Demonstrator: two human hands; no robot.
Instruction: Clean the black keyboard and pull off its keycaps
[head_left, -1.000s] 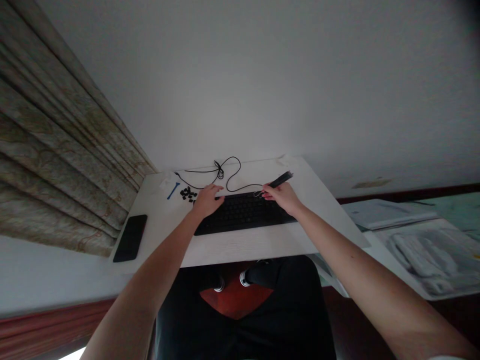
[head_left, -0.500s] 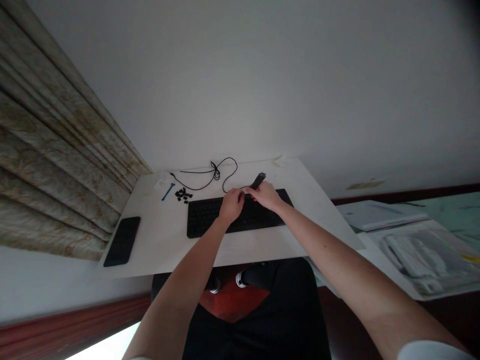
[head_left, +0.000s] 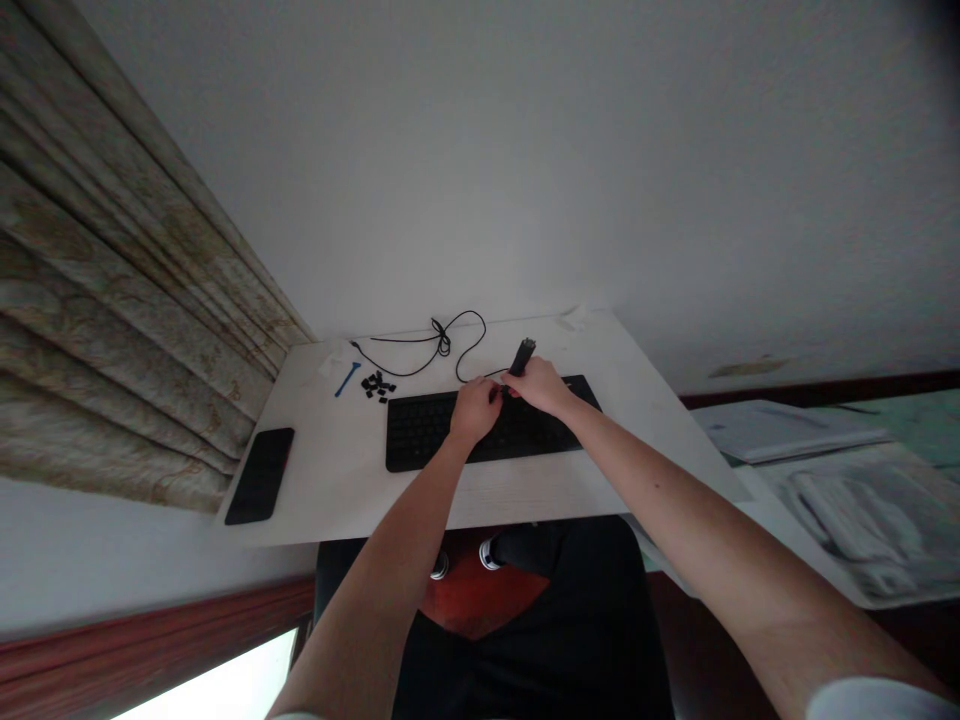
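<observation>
A black keyboard (head_left: 424,430) lies on the white desk, and both hands are over its upper middle part. My right hand (head_left: 541,385) is closed round a black brush (head_left: 523,356), whose bristle-like end points up and away from me. My left hand (head_left: 475,408) is beside it, with fingers curled and pinched together. Something small and dark shows at the left fingertips, but I cannot make out what it is. The fingertips of the two hands are close together. My hands hide part of the keys.
Several loose black keycaps (head_left: 377,386) lie left of the keyboard, near a blue tool (head_left: 347,379). A black phone (head_left: 260,475) rests at the desk's left edge. The keyboard's cable (head_left: 442,340) runs along the back by the wall. Papers (head_left: 787,430) lie to the right.
The view has shifted slightly, so the desk and everything on it appear a little further right. Both hands stay over the keyboard, and the brush is still in my right hand.
</observation>
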